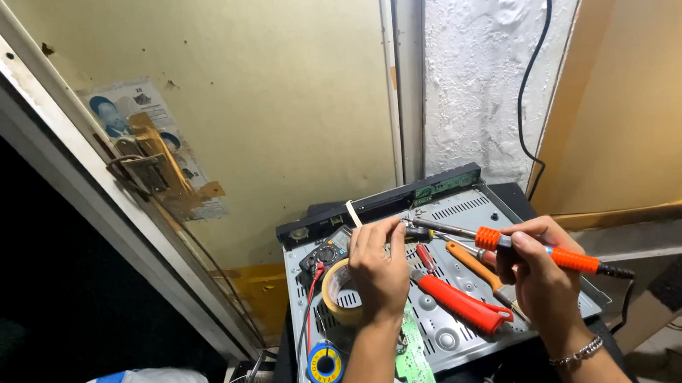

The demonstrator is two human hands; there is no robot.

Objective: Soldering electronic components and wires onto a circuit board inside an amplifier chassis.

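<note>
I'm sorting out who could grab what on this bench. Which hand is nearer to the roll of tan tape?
Left. The left hand sits right beside the roll of tan tape, overlapping its right edge. The right hand, holding the orange soldering iron, is well off to the roll's right.

I see a makeshift home repair corner: opened metal chassis [454, 288], soldering iron [524, 250], multimeter [326, 253], tape roll [341, 293], rough plaster wall [477, 67].
</note>
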